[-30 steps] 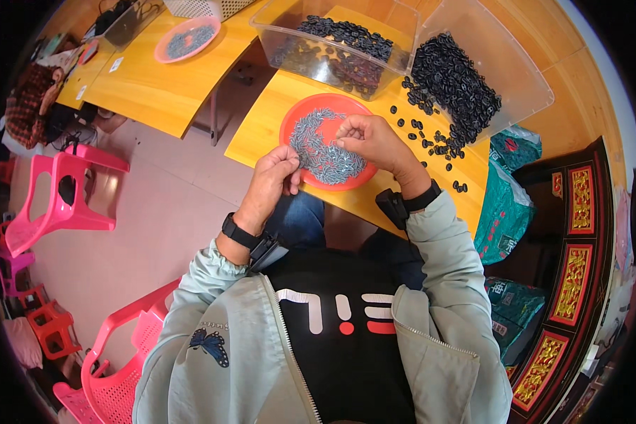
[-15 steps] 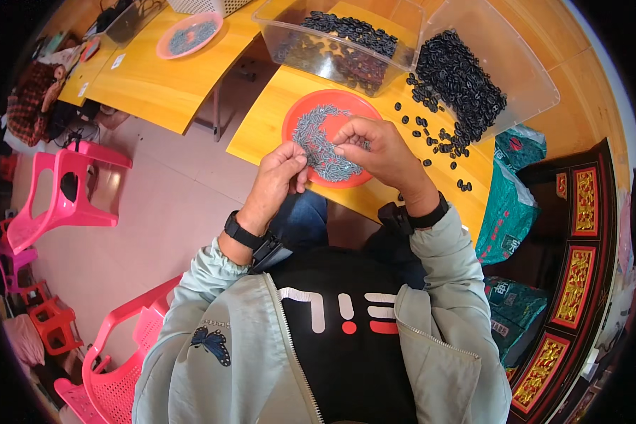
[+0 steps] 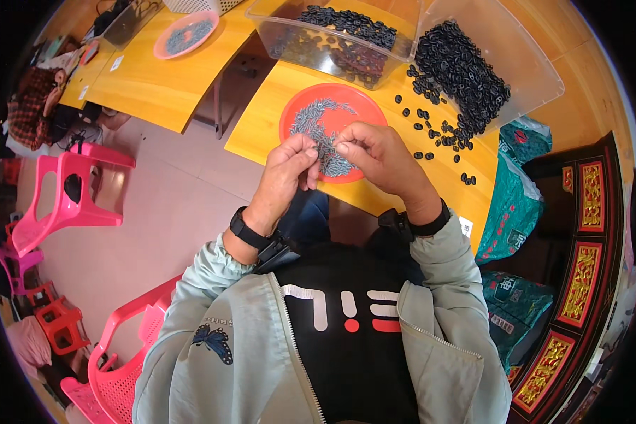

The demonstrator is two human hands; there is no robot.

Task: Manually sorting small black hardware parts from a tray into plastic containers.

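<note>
Above the near part of a red round plate (image 3: 369, 107), both my hands are raised with their fingertips close together. My left hand (image 3: 290, 166) has thumb and forefinger pinched; whatever is between them is too small to make out. Facing it, my right hand (image 3: 378, 155) also pinches with thumb and bent forefinger, its contents hidden by the fingers. On the plate lies a loose heap of small grey screw-like pieces (image 3: 311, 116), partly covered by my hands. Several small black oval pieces (image 3: 466, 180) lie scattered on the yellow table to the right of the plate.
A clear plastic bin (image 3: 283, 46) holding black pieces stands behind the plate. To its right, another bin (image 3: 526, 78) lies tipped, its black pieces spilling out. A pink plate (image 3: 164, 44) sits on the left table. Pink chairs (image 3: 85, 205) stand left; green bags (image 3: 512, 212) are at right.
My two hands have come closer together, fingertips almost meeting. The right hand has shifted slightly down, and the left has moved a little to the right.
</note>
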